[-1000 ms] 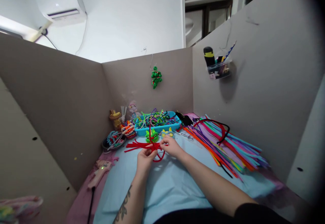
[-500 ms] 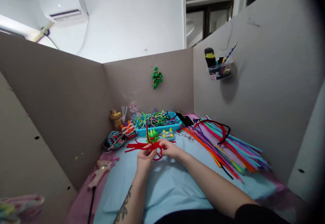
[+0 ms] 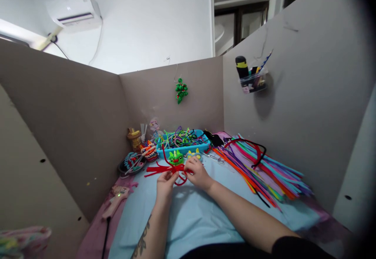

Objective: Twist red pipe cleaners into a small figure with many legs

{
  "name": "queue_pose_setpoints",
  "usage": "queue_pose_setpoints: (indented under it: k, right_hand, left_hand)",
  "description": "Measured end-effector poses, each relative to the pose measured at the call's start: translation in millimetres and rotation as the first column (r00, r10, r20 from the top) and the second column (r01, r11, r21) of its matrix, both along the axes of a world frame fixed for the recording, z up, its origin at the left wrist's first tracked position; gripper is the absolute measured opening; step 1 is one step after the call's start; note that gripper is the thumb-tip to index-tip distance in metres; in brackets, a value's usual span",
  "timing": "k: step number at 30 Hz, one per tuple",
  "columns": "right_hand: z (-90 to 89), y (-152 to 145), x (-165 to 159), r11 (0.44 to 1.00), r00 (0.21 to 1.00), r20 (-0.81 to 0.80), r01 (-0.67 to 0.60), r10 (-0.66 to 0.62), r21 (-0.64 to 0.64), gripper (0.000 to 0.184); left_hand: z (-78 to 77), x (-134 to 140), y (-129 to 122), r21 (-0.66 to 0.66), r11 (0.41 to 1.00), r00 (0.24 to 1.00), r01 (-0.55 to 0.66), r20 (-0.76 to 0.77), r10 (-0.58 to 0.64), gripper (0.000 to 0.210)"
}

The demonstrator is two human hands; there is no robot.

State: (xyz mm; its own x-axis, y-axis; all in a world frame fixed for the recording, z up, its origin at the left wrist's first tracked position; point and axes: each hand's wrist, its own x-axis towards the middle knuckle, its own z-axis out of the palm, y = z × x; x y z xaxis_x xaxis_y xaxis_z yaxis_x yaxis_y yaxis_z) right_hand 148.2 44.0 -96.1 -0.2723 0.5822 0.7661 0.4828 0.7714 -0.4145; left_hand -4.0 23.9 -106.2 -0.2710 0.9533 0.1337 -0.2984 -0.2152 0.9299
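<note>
**Both hands pinched on red stems, bundle lying crosswise**

On my feed: the left hand (image 3: pixel 165 184) has thumb and fingertips closed on the red stems (image 3: pixel 160 169), near the middle of the bundle. The right hand (image 3: pixel 199 174) pinches the same bundle at its right part; exactly which strand is between those fingers I can't tell, knuckles block my view.

Material: fuzzy, bendable pipe-cleaner type, matte, thin. Straight lengths gathered flat side by side, plus curved bits near the grip.

Orientation: long axis runs left-right across the wearer's front, roughly level. Loose ends fan out to the left, past the left fingertips. One strand sticks up from the gathered middle, bowed, tip leaning left. A rounded loop hangs on the wearer's side, between the two hands.

Location: bundle is over the light blue cloth (image 3: pixel 205 216), which is smooth with soft creases. I can't confirm whether the stems touch it. Just beyond the grip sits a green fuzzy figure (image 3: pixel 176 156) with pointed ears and a red nose; beside it, a blue-and-yellow piece (image 3: pixel 194 155), partly covered by the right fingers. Behind both, a glossy blue tray (image 3: pixel 185 149) full of tangled stems. Well off to the right, a loose spread of straight multicoloured stems (image 3: pixel 258 172).
</note>
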Motion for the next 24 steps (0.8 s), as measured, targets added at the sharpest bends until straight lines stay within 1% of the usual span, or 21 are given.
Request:
queue_pose_setpoints:
  k: [6, 10, 12, 14, 15, 18, 20, 22, 24]
  right_hand:
    - [0.1, -10.4, -7.8, 0.998, 0.987, 0.158, -0.007, -0.002, 0.061, 0.012]
    - [1.5, -14.2, -10.5, 0.997, 0.982, 0.19, -0.035, 0.022, 0.067, 0.017]
    - [1.4, -13.4, -9.8, 0.998, 0.983, 0.183, -0.043, 0.032, 0.056, 0.014]
    - [1.4, -12.0, -8.1, 0.998, 0.989, 0.146, -0.043, 0.037, 0.034, 0.008]
    - [1.6, -11.5, -7.1, 0.999, 0.992, 0.118, -0.045, 0.042, 0.024, 0.009]
    - [3.6, -10.6, -4.2, 0.995, 0.994, 0.047, -0.099, 0.099, 0.005, 0.03]
    - [5.1, -9.9, -3.0, 0.991, 0.991, -0.008, -0.137, 0.137, -0.005, 0.038]
    - [5.7, -8.0, -3.1, 0.993, 0.989, -0.094, -0.119, 0.116, -0.027, 0.034]
    - [4.8, -5.0, -4.3, 0.995, 0.985, -0.165, -0.07, 0.058, -0.071, 0.02]
  left_hand:
    - [-0.3, 0.1, 0.1, 0.02, 1.0, 1.0, 0.019, -0.009, -0.018, 0.043]
    - [-3.9, -1.3, 3.5, 0.028, 1.0, 0.999, -0.008, -0.05, 0.009, 0.045]
    - [-5.5, -2.0, 5.0, 0.037, 0.999, 0.998, -0.012, -0.06, 0.014, 0.045]
    - [-5.8, -2.2, 5.5, 0.031, 0.999, 0.999, -0.011, -0.039, 0.012, 0.045]
    - [-5.3, -2.2, 5.4, 0.024, 1.0, 1.0, -0.015, -0.021, 0.015, 0.044]
    - [-2.7, -1.7, 3.9, 0.013, 1.0, 1.0, -0.021, 0.014, 0.021, 0.043]
    - [-0.5, -0.7, 2.7, 0.019, 1.0, 1.0, -0.02, 0.014, 0.02, 0.043]
    - [1.7, 0.7, 1.3, 0.035, 0.999, 1.0, 0.008, -0.015, -0.007, 0.043]
    - [4.3, 2.0, -0.7, 0.072, 0.996, 0.997, 0.048, -0.067, -0.043, 0.042]
